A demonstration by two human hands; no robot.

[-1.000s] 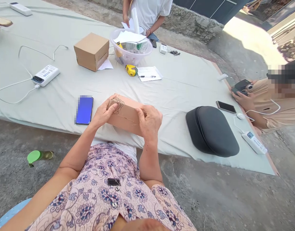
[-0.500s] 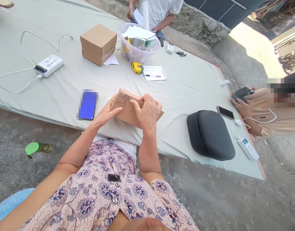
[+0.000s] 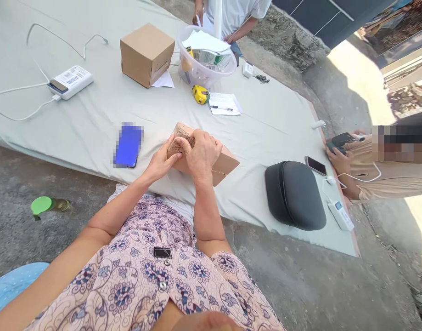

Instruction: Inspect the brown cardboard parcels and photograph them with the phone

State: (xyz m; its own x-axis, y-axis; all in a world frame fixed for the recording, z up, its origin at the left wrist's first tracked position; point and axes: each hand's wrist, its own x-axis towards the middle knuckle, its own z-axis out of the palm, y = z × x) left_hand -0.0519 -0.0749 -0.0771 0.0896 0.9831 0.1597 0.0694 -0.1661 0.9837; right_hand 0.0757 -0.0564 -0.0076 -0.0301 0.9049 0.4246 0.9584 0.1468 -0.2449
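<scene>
A small cardboard box is held low over the near edge of the cloth-covered table, one end towards my left. Crumpled brown tape shows on that left end. My left hand is closed on the left end, thumb along the near side and fingers partly hidden. My right hand lies across the top, bent fingers on the far edge and thumb pressed on the tape near my left hand. A phone with a blue screen lies left of my hands.
Beyond are a larger cardboard box, a plastic basket, a yellow tape measure and a notepad. A black case stands right; a power bank with a cable lies left. Two people are at the table's far and right edges.
My right hand has moved left along the box to the taped end, leaving the right part of the box in view. My left hand still holds the left end.
</scene>
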